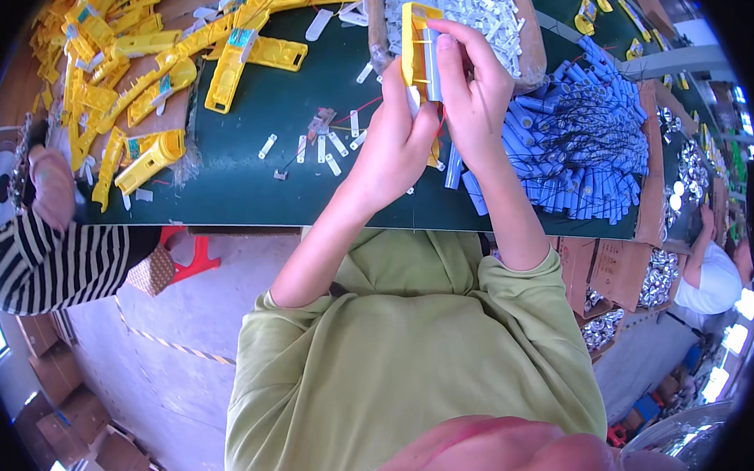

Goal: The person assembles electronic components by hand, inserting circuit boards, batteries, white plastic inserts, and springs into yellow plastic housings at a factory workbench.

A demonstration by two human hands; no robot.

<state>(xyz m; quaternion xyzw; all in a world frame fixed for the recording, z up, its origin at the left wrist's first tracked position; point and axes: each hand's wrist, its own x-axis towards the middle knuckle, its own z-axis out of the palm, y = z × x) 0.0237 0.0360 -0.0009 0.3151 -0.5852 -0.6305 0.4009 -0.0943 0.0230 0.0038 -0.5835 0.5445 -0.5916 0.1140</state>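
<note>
Head view: left hand (394, 145) curls shut beneath a yellow plastic housing (414, 50); right hand (471, 85) pinches its grey edge in a closed grip, above the dark green desk (246, 170), blue cylinders (577, 140) piled rightward.

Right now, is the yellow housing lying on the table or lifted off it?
Lifted: both hands, left and right, hold the yellow housing upright above the green table.
</note>
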